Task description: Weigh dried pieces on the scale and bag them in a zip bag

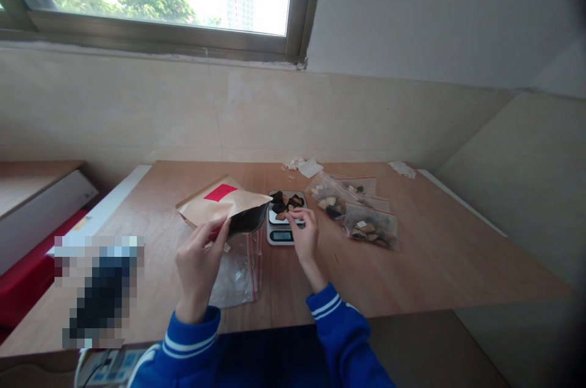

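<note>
My left hand (204,257) grips the edge of a brown paper pouch (195,205) with a red label. The pouch is tilted, and its dark mouth opens toward a small digital scale (274,220). On the scale's plate lie several dark and tan dried slices (293,200). With fingertips pinched at the plate's front edge, my right hand (306,232) touches or holds a tan slice (281,216). The scale's display (281,235) is lit, but its digits are too small to read. Clear zip bags (235,275) lie flat beneath the pouch and my left hand.
Several filled zip bags (370,229) with dark and tan pieces lie right of the scale. White scraps (310,167) and a crumpled tissue (403,169) are at the table's back edge, near the wall. A pixelated dark object (103,290) is at the left front.
</note>
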A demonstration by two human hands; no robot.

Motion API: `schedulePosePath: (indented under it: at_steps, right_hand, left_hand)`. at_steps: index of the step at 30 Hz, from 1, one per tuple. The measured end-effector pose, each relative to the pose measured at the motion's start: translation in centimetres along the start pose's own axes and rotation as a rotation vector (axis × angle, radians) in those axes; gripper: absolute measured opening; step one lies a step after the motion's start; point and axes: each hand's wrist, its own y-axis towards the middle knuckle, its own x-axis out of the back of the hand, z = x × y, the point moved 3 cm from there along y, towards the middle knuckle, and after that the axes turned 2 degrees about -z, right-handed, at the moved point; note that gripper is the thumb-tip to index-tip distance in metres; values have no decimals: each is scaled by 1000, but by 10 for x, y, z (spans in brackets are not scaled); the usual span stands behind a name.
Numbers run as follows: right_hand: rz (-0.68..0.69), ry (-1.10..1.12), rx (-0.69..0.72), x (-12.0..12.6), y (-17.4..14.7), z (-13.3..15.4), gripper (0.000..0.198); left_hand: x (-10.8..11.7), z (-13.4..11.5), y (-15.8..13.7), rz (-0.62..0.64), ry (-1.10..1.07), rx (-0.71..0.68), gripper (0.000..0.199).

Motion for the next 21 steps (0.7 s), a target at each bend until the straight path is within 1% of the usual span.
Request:
schedulePosePath:
  at_steps: [4,7,9,11,12,13,14,16,17,19,21]
  right_hand:
    - [19,-257,46,-11,-7,-12,24]
    - [23,-392,60,-11,-12,-11,19]
    - [6,-375,97,-8,-14,0,15]
    - [0,-267,178,-4,-17,19,10]
    - [20,-192,232,-2,-19,31,8]
    - [65,-115,289,-2,-22,43,10]
    - [138,-47,344,-3,-25,56,16]
    - [350,32,425,-10,-30,79,30]
    - [466,44,439,-14,-32,87,36]
    - [669,17,393,-27,-32,97,42]
    - [830,-54,268,-42,-27,98,40]
  left_hand:
    - [2,-1,0,7,14,2,19]
    - [3,-1,1,2,26,2,18]
    - [3,-1,1,-1,30,-4,18]
    - [3,-1,0,-3,29,-10,18]
    - [2,-1,0,-4,28,-14,18]
    - [1,-2,-1,-5,29,-18,17]
    - [0,-2,-2,-7,33,-23,17]
    - [-1,-2,-6,-19,47,-40,17]
    - [-1,-3,-8,-32,56,-49,17]
    - [-1,-3,-13,-59,68,-61,17]
    - [1,-1,-19,-72,62,-65,17]
